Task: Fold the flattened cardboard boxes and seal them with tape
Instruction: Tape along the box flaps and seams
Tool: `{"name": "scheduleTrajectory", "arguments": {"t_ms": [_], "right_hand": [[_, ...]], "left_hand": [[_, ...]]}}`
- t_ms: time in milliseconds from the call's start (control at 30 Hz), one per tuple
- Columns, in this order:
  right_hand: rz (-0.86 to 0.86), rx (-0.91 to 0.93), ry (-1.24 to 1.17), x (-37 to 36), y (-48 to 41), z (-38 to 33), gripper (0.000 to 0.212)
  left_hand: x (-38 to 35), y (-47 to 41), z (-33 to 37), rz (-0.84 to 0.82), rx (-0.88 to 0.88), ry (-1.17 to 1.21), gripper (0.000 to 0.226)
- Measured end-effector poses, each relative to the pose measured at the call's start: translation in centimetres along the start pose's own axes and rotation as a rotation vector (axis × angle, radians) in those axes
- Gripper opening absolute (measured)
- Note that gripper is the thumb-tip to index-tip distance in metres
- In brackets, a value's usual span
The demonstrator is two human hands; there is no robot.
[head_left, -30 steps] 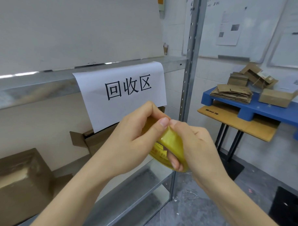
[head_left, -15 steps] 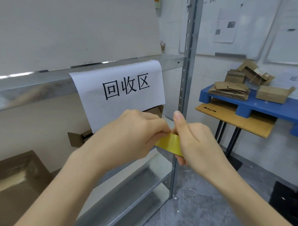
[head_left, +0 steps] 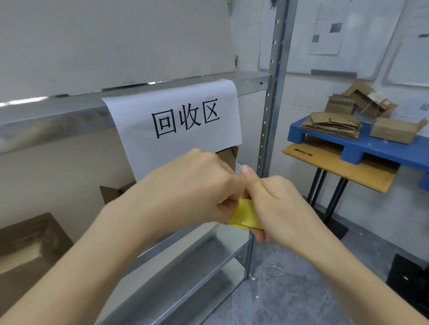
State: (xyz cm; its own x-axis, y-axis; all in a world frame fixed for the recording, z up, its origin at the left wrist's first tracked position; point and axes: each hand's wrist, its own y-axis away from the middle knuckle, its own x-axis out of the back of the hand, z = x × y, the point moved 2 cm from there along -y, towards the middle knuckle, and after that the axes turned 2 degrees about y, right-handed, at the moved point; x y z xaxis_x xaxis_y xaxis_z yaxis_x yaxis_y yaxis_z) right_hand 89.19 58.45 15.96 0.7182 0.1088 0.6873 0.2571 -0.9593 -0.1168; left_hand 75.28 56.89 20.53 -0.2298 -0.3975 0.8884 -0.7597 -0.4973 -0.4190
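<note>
Head view puts both our hands close together, and between them is the yellow tape roll (head_left: pixel 245 214). Our right hand (head_left: pixel 280 208) grips the roll with the fingers curled under it and the thumb pointing up. Our left hand (head_left: pixel 190 193) has its fingers curled tight and pinches at the roll's edge, touching the right hand. We judge that we are looking for the free end of the tape, so sealing is not yet begun. Far to the right of the hands and beyond them, a stack of flattened cardboard boxes (head_left: pixel 331 124) lies on a blue pallet (head_left: pixel 391 149), and just beside the stack one folded box (head_left: pixel 394 131) stands with its flaps open. Much folding and all the taping seem left, as far as we can see. To the left of the hands and lower, a brown box (head_left: pixel 23 248) is cut by the picture edge, and we cannot tell if it is taped. Behind the left hand a paper sign (head_left: pixel 176 117) hangs from the metal rack (head_left: pixel 272 91) and covers most of another open box (head_left: pixel 115 193). Our fingers hide most of the roll, and we cannot make out whether a tape end is lifted.
</note>
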Motion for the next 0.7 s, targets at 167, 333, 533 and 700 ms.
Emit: {"name": "scheduleTrajectory", "arguments": {"t_ms": [167,333,533,700], "right_hand": [[-0.057,-0.035,-0.035,-0.6,-0.1,-0.4,0.08],[-0.094,-0.03,-0.043,-0.5,-0.6,-0.7,0.083],[-0.092,-0.053,0.012,-1.6,-0.7,-1.2,0.082],[-0.109,-0.118,-0.045,-2.6,-0.9,-1.5,0.08]], "left_hand": [[-0.5,0.6,-0.5,0.037,0.055,0.046,0.016],[-0.2,2.1,-1.7,0.045,0.11,0.185,0.01],[-0.8,2.5,-1.5,0.033,0.044,0.047,0.023],[-1.0,2.8,-1.5,0.06,-0.025,-0.068,0.015]]}}
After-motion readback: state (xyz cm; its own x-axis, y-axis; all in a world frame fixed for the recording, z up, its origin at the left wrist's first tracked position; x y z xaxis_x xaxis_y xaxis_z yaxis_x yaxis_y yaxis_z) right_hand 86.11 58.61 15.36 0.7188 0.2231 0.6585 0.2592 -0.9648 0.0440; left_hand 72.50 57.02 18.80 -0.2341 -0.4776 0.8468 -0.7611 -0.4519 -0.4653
